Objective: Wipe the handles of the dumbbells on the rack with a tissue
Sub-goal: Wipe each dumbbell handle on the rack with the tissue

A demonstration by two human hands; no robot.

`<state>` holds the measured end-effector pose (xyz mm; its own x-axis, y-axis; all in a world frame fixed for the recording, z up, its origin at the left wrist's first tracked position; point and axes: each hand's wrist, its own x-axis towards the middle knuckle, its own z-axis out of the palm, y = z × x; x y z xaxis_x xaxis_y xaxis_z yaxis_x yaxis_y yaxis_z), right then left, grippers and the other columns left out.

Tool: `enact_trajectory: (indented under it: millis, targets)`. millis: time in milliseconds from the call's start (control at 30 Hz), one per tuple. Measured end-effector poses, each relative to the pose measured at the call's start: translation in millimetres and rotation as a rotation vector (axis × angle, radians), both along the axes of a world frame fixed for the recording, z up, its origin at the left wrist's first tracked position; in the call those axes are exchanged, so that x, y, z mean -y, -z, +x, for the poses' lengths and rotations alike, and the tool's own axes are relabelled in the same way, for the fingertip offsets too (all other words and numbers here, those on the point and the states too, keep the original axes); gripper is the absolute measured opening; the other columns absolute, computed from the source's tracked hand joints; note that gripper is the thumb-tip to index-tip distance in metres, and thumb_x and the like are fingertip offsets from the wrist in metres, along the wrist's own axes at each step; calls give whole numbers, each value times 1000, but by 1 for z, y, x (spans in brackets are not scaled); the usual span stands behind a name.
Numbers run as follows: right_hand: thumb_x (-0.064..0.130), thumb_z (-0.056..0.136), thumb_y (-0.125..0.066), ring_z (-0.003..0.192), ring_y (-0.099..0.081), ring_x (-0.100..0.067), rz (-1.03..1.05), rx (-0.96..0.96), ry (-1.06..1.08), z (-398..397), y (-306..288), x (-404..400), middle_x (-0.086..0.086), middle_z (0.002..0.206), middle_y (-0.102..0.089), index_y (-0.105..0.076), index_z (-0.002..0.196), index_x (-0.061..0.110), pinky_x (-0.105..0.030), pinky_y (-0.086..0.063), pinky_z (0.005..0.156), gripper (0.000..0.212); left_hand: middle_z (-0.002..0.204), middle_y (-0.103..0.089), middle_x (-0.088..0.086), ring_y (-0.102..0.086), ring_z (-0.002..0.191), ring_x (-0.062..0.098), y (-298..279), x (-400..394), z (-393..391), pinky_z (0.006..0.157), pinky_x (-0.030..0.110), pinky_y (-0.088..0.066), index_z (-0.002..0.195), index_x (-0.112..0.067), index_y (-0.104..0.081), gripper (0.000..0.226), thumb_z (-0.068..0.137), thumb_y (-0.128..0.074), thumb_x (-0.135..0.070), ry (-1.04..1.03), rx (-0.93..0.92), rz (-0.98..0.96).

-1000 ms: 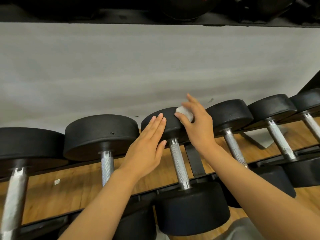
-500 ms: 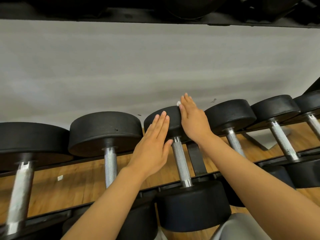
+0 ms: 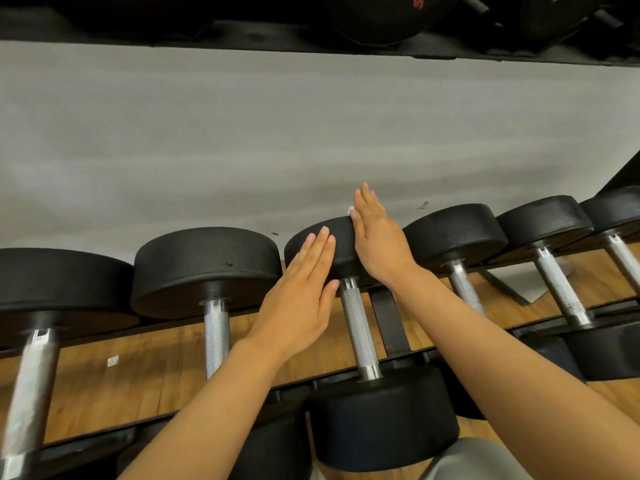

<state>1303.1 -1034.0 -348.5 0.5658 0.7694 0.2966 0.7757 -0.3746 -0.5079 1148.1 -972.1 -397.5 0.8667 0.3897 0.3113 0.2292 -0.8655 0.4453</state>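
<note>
Your right hand (image 3: 375,237) presses the tissue (image 3: 350,210) flat on one dumbbell's far head (image 3: 322,237); left hand (image 3: 298,299) flat, released; its handle (image 3: 358,327) appears not yet wiped

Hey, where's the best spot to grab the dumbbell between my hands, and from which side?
Grip the knurled steel handle at mid-length, coming from above. It is the only narrow part, bare between the two wide black heads, and the rack rails support only the heads.
</note>
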Motion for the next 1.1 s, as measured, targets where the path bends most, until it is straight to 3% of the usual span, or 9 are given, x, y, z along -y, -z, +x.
enact_trajectory:
  millis: [100, 200, 333, 500, 633, 800, 900, 967, 1100]
  targets:
    - [26, 107, -31, 149, -6, -11, 26, -19, -57, 0, 2, 4, 1, 163, -5, -15, 155, 12, -26, -10, 121, 52, 162, 19, -13, 23, 145, -4, -4, -1, -5, 114, 15, 15, 153, -27, 12, 61, 108, -27, -38, -28, -33, 119]
    - [31, 101, -48, 144, -14, -3, 162, 7, -1, -2, 10, 21, 8, 163, -9, -24, 153, 18, -18, -23, 108, 59, 165, 4, 1, 1, 153, 12, -7, -3, -14, 121, 29, 10, 158, -15, -1, 64, 106, -29, -40, -140, -116, 335]
    - [25, 94, -62, 135, -45, -18, 352, 83, 16, 0, 23, 31, -1, 144, -51, -60, 132, 11, -27, -36, 111, 40, 154, -41, 15, -40, 143, 25, -14, -10, -38, 124, 43, -13, 147, -2, -43, 64, 95, -54, -38, -309, -170, 561]
    - [20, 101, -48, 141, -32, -11, 224, 201, -184, -13, 36, 45, -2, 150, -40, -45, 142, 11, -17, -21, 115, 43, 151, -44, 17, -42, 142, 29, -9, -24, -63, 119, 48, -18, 142, 0, -49, 52, 99, -52, -29, -385, -111, 674]
    - [27, 101, -40, 139, -38, -21, 52, 494, -270, -12, 28, 44, -11, 148, -44, -48, 141, 5, -33, -31, 113, 47, 147, -49, 19, -44, 140, 31, -7, -25, -63, 118, 46, -21, 141, 0, -51, 58, 98, -36, -36, -423, -63, 630]
    - [17, 104, -44, 145, -27, -18, 5, 395, -178, -18, 9, 16, -9, 154, -35, -40, 146, 6, -26, -18, 117, 43, 146, -51, 18, -45, 139, 31, -7, -24, -60, 117, 44, -23, 140, 1, -52, 57, 98, -38, -34, -438, -23, 596]
    - [4, 94, -60, 139, -38, -24, 6, 468, -307, -23, 24, 42, -15, 147, -45, -49, 139, 1, -43, -35, 113, 47, 146, -51, 19, -45, 139, 31, -5, -24, -62, 117, 44, -23, 140, 1, -52, 57, 98, -37, -34, -434, -11, 616]
    - [1, 87, -68, 135, -44, -25, -32, 575, -388, -16, 25, 54, -14, 143, -50, -54, 136, 2, -44, -39, 108, 51, 146, -51, 18, -45, 140, 31, -5, -24, -62, 117, 44, -23, 140, 1, -52, 57, 98, -36, -34, -446, 3, 612]
    - [10, 99, -53, 140, -37, -21, 5, 483, -222, -12, 7, 27, -10, 150, -42, -47, 142, 6, -33, -34, 112, 44, 146, -52, 17, -45, 139, 30, -5, -24, -61, 118, 43, -22, 139, 0, -54, 57, 99, -34, -35, -453, 16, 607]
